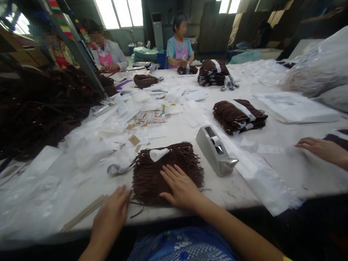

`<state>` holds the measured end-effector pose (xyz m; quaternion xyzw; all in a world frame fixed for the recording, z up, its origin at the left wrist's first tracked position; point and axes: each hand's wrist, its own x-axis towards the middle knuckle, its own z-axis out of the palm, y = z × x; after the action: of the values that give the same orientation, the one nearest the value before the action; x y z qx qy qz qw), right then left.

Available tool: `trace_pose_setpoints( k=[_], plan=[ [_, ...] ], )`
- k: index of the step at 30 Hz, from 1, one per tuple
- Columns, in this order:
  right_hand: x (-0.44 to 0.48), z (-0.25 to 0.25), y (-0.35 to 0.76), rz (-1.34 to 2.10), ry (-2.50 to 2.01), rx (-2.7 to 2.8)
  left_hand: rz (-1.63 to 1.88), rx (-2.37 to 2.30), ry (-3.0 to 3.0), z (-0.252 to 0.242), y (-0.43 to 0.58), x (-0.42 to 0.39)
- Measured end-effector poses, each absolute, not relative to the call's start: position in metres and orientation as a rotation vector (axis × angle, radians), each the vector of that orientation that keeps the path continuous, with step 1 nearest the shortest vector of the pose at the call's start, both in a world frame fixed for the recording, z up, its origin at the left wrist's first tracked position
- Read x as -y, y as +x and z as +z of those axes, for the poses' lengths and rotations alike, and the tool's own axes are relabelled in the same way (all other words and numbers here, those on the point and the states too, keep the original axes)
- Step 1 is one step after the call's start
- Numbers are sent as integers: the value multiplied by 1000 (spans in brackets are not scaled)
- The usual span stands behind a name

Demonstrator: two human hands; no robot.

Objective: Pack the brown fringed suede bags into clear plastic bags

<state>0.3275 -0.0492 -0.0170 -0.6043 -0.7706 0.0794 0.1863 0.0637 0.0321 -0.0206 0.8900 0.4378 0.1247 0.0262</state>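
A dark brown fringed bag (141, 174) lies flat on the table before me, with gold eyelets along its top and a white paper-like piece (159, 154) at the upper edge. My right hand (180, 186) rests palm down on the bag's middle, fingers stretched out. At the lower left corner is my left hand (112, 208), slightly blurred, its fingers extended loosely toward the fringe; whether they touch it is unclear. A grey tape dispenser (217, 151) stands just right of the bag. Left of the bag lies a crumpled clear-wrapped bundle (115, 169).
Stacked fringed bags with white bands (239, 115) lie beyond the dispenser. Plastic sleeves (256, 177) run along the right. A co-worker's hand (321, 149) reaches in there. Loose plastic (44, 197) and a dark bag heap (31, 109) fill the left. Several people sit opposite.
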Motion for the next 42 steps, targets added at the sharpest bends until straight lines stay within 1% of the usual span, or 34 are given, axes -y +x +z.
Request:
trace_pose_setpoints(
  k=[2,4,5,7,9,11,14,17,19,22,25,28,30,32,33,36,37,40,42],
  plan=[
    [48,-16,326,221,-1706,2160,610,-1381,2680,-5,80,-28],
    [46,-15,326,220,-1697,2171,800,-1224,2592,3,118,-23],
    [46,-15,327,217,-1693,2180,799,-1122,2566,2,139,-21],
    [47,-14,335,197,-1702,2194,690,-980,2635,-7,173,-18],
    [53,-14,349,145,-1757,2169,592,-943,2729,-22,189,-18],
    [65,-15,369,52,-1895,2048,547,-962,2788,-33,189,-19],
    [88,-13,397,-78,-2131,1721,545,-973,2831,-38,180,-20],
    [95,-1,404,-141,-2114,1583,534,-976,2859,-35,178,-20],
    [82,9,396,-140,-1994,1692,521,-982,2871,-33,179,-20],
    [53,16,382,-40,-1823,2016,520,-970,2880,-33,180,-21],
    [43,21,385,19,-1812,2107,523,-944,2882,-35,179,-22],
    [66,32,410,-48,-1867,1828,523,-937,2890,-39,177,-23],
    [89,39,439,-173,-1931,1526,532,-930,2896,-41,176,-23],
    [111,41,474,-303,-2059,1229,552,-904,2909,-43,177,-25],
    [119,39,493,-314,-2156,1128,564,-890,2916,-43,177,-25],
    [133,21,539,-92,-2572,1014,587,-876,2935,-44,176,-27],
    [134,15,550,-33,-2639,998,588,-879,2940,-45,176,-27],
    [134,1,564,41,-2687,973,580,-881,2958,-47,175,-27],
    [133,2,566,63,-2673,981,574,-881,2964,-48,175,-27]
  ],
)
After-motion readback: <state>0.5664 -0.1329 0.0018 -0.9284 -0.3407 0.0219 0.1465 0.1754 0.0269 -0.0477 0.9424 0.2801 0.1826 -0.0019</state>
